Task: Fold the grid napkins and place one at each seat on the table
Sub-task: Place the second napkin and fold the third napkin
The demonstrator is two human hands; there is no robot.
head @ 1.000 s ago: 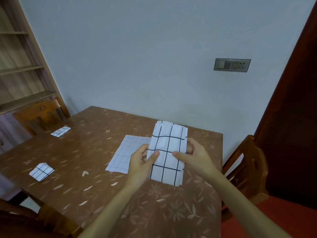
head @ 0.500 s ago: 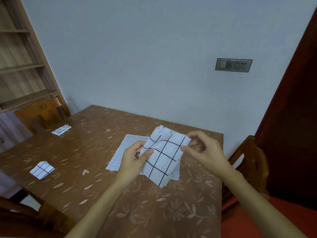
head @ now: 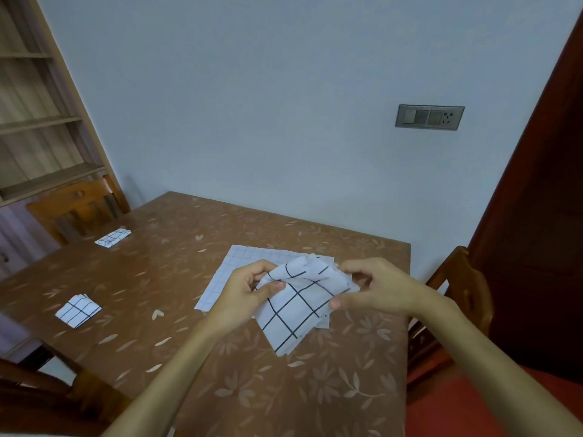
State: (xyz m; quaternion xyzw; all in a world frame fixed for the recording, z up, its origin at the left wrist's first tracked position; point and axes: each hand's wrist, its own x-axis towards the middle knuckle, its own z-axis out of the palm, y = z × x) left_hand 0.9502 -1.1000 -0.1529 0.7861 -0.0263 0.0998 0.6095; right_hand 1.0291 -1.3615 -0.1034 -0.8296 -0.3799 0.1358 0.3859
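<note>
Our left hand [head: 243,293] and right hand [head: 377,288] pinching the big-grid napkin [head: 293,313] over the worktop [head: 176,279], small-grid napkin [head: 238,261] flat at 12 o'clock, folded napkin [head: 78,310] at 9 o'clock

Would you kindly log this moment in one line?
step: folding | left hand: pinches held napkin | right hand: pinches it | far folded napkin, near folded napkin: placed | flat napkin: on table

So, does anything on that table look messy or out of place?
Nothing spilled or damaged. The only untidy thing is the big-check napkin pinched by the left hand and right hand: crumpled, mid-fold. A flat napkin lies unfolded beneath it; the far folded napkin and near folded napkin sit neatly on the table.
</note>
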